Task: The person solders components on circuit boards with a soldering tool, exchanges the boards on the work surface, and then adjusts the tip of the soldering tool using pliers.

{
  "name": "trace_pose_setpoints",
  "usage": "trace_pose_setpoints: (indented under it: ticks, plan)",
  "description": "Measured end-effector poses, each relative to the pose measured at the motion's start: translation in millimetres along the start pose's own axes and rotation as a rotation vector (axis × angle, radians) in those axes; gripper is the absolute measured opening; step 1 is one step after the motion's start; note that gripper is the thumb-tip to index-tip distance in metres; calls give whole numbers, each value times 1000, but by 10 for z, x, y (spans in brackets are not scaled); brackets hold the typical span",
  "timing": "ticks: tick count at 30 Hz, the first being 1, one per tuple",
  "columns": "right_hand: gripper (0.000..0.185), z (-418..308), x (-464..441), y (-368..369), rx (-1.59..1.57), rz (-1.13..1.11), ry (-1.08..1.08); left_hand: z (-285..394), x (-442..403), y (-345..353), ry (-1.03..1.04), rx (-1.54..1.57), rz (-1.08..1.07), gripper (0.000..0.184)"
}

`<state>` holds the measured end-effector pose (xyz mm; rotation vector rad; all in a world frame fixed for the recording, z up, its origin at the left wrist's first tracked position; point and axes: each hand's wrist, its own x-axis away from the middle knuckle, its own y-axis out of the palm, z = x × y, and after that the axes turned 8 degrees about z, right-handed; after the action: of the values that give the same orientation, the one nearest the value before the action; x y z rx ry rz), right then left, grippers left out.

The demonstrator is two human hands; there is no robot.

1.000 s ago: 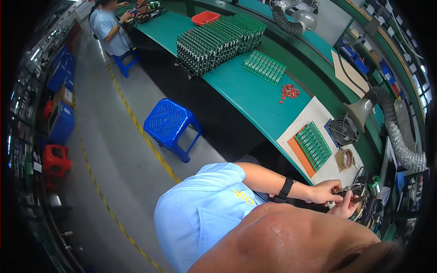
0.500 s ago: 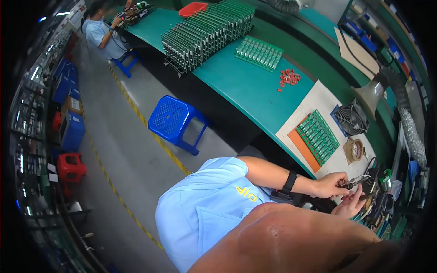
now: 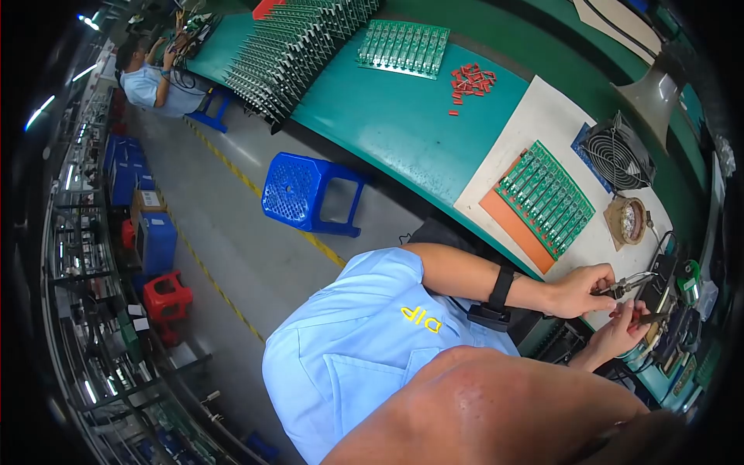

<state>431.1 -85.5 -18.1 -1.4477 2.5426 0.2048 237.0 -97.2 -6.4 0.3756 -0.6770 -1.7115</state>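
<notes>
One slim dark-and-silver metallic piece [image 3: 619, 290] was pinched at the fingertips of the left hand [image 3: 580, 292]; the right hand [image 3: 618, 333] was curled just beside it, its contents indeterminable. A slackened pinch or snagged thin white cable [image 3: 640, 277] could have dislodged the piece.

The camera view is swung round: the red tray [image 3: 266, 8] is cut by the upper edge, the board rack [image 3: 298, 62] is cropped, and an upper fume hood is lost. The right hand's [image 3: 617, 333] fingers, raised half a second earlier, are curled.
</notes>
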Motion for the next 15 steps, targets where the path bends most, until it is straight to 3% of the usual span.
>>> trace_pose_setpoints:
  ticks: [6, 9, 11, 15]
  plan:
    - [22, -129, 39, 19, 33, -83, 5, 41, -10, -3, -9, -89, -26, 29]
    - [24, -84, -44, 60, 95, -177, 9, 70, 62, -40, -14, -98, 60, 30]
    - [27, -25, -119, 2, 177, -2, 7, 35, 49, -65, 50, -101, 68, 32]
    - [26, -130, -18, 190, 110, -66, -17, -227, -11, -15, 149, -187, 96, 35]
